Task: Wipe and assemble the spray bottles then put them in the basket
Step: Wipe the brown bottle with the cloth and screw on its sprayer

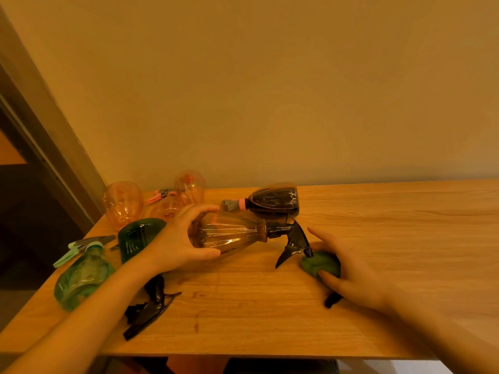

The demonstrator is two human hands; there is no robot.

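Note:
My left hand (186, 236) grips the base of a clear brown spray bottle (232, 233) lying on its side, its black trigger head (294, 241) pointing right and down. A green cloth (318, 265) rests on the table under my right hand (348, 268), whose fingers curl over it. Behind lies a dark bottle (275, 199) with a grey and pink cap. Two green bottles (83, 276) (137, 238) and several pink bottles (122, 203) lie at the left. A loose black trigger head (148, 311) sits under my left forearm. No basket is in view.
The wooden table (378, 225) stands against a plain wall. Its left edge runs beside a dark doorway. A pale green trigger head (81, 248) and a pink one (159, 195) lie among the bottles at the left. The front edge is close to my body.

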